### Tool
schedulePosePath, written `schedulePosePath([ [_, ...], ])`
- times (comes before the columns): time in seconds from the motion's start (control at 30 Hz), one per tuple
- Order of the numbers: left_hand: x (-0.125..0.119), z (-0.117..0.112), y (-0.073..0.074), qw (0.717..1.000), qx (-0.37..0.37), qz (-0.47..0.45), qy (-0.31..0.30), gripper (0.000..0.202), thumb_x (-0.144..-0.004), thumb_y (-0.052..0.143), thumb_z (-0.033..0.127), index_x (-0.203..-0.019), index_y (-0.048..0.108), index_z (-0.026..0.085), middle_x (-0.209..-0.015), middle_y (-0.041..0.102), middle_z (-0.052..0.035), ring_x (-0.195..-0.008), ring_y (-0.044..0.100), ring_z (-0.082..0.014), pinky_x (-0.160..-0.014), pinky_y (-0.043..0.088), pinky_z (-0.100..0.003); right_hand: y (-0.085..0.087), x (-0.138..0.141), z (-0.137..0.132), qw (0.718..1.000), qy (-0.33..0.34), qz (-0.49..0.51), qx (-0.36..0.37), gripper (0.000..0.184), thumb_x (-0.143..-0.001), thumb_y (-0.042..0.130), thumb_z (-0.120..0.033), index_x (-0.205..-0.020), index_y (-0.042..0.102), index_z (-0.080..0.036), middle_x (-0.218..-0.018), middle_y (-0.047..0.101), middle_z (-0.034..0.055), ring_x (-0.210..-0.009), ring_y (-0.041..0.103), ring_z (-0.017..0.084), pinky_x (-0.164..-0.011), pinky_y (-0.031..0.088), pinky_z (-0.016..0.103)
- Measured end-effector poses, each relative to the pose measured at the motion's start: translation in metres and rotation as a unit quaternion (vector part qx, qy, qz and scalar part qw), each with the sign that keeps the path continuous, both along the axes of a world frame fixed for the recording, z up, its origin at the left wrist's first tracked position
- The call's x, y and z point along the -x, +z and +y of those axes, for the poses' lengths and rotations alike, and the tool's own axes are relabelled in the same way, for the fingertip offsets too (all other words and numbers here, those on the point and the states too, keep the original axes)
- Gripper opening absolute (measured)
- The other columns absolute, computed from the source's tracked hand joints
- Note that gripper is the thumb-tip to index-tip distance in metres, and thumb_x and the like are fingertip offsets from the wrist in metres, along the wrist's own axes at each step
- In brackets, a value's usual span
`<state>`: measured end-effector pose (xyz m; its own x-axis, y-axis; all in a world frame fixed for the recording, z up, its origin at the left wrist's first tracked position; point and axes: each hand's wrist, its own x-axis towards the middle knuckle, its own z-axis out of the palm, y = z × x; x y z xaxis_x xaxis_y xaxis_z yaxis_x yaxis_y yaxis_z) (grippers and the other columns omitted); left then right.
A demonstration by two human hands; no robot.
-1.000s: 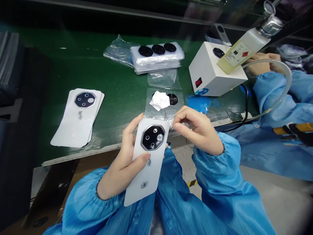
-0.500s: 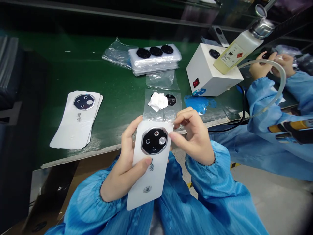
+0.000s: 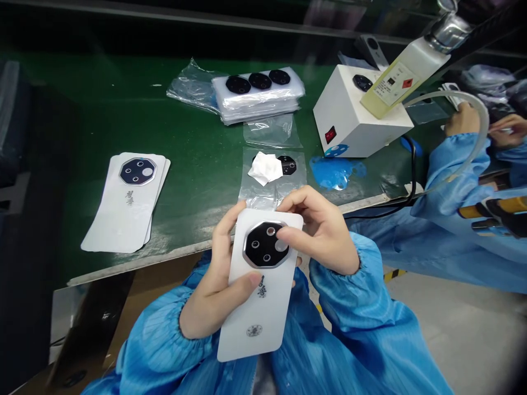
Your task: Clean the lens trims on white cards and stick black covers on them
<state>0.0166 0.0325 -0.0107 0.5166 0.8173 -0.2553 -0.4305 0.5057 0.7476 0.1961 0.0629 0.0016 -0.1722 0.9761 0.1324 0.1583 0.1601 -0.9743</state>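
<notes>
Two-handed, holds one white panel (image 3: pixel 272 302) at the near edge of the green surface (image 3: pixel 193 164). Clasps its left side with the left hand (image 3: pixel 212 293), thumb across the face. Curls the right hand (image 3: pixel 319 236) around the top right corner, with thumb over the black camera plate (image 3: pixel 263 246); cannot tell whether pinching. Has a stack of similar panels (image 3: pixel 123 219) to the left, a crumpled white tissue (image 3: pixel 265 168) on a clear bag (image 3: pixel 269 192) just ahead, and a white box (image 3: pixel 354 123) bearing a bottle (image 3: pixel 405 79) off to the right.
</notes>
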Motion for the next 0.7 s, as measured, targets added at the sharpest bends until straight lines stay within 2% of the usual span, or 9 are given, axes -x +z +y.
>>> schedulePosePath([
  [0.07,-0.001,-0.001,-0.001,1.000,-0.007,0.022,0.005,0.071,-0.084,0.057,0.016,-0.135,0.024,0.051,-0.131,0.052,-0.0006,-0.098,0.067,-0.0274,-0.075,0.061,-0.038,0.000,0.001,0.000,1.000,-0.001,-0.005,0.004,0.015,-0.076,0.068,-0.025,-0.082,0.055,-0.021,-0.070,0.053,-0.0051,-0.063,0.049,0.008,-0.054,0.040,0.021],
  [0.17,-0.005,-0.004,0.002,1.000,-0.005,-0.019,0.005,0.066,-0.085,0.052,0.011,-0.133,0.028,0.051,-0.130,0.054,0.0008,-0.097,0.067,-0.0293,-0.071,0.061,-0.043,-0.002,-0.003,0.008,0.999,0.014,0.042,0.009,0.012,-0.082,0.062,-0.027,-0.075,0.055,-0.020,-0.068,0.054,-0.0046,-0.060,0.049,0.007,-0.054,0.039,0.022],
  [0.3,-0.013,-0.008,0.013,0.998,-0.022,-0.058,0.018,0.062,-0.086,0.046,0.006,-0.128,0.033,0.051,-0.121,0.062,0.0023,-0.095,0.068,-0.0308,-0.071,0.060,-0.051,-0.015,-0.012,0.042,0.996,-0.001,0.084,-0.003,0.015,-0.086,0.055,-0.031,-0.075,0.055,-0.020,-0.060,0.048,-0.0053,-0.053,0.044,0.007,-0.051,0.037,0.023],
  [0.4,-0.017,-0.012,0.019,0.998,-0.023,-0.061,0.027,0.063,-0.086,0.046,0.006,-0.128,0.033,0.052,-0.119,0.063,0.0015,-0.094,0.068,-0.0302,-0.072,0.059,-0.051,-0.032,-0.017,0.075,0.997,-0.057,-0.012,-0.051,0.016,-0.086,0.050,-0.028,-0.073,0.054,-0.019,-0.061,0.049,-0.0043,-0.055,0.044,0.008,-0.055,0.037,0.024],
  [0.53,-0.019,-0.014,0.021,0.996,-0.019,-0.083,0.016,0.064,-0.088,0.043,0.006,-0.128,0.031,0.054,-0.124,0.060,0.0048,-0.098,0.066,-0.0308,-0.073,0.057,-0.055,-0.053,-0.019,0.099,0.964,-0.154,-0.169,-0.137,0.017,-0.083,0.048,-0.022,-0.066,0.048,-0.019,-0.063,0.048,-0.0026,-0.058,0.043,0.009,-0.059,0.035,0.026],
  [0.63,-0.019,-0.013,0.019,0.995,0.009,-0.098,-0.010,0.061,-0.087,0.049,0.015,-0.127,0.031,0.058,-0.127,0.058,0.0073,-0.101,0.065,-0.0324,-0.076,0.054,-0.059,-0.061,-0.019,0.098,0.940,-0.153,-0.239,-0.190,0.017,-0.083,0.047,-0.021,-0.066,0.048,-0.020,-0.064,0.048,-0.0012,-0.059,0.043,0.011,-0.060,0.034,0.028],
  [0.7,-0.020,-0.012,0.018,0.994,0.027,-0.106,-0.021,0.061,-0.086,0.052,0.017,-0.125,0.032,0.060,-0.128,0.056,0.0080,-0.103,0.064,-0.0330,-0.077,0.054,-0.059,-0.063,-0.018,0.095,0.931,-0.140,-0.275,-0.196,0.017,-0.084,0.046,-0.022,-0.066,0.047,-0.021,-0.065,0.048,-0.0004,-0.059,0.043,0.013,-0.060,0.033,0.028],
])
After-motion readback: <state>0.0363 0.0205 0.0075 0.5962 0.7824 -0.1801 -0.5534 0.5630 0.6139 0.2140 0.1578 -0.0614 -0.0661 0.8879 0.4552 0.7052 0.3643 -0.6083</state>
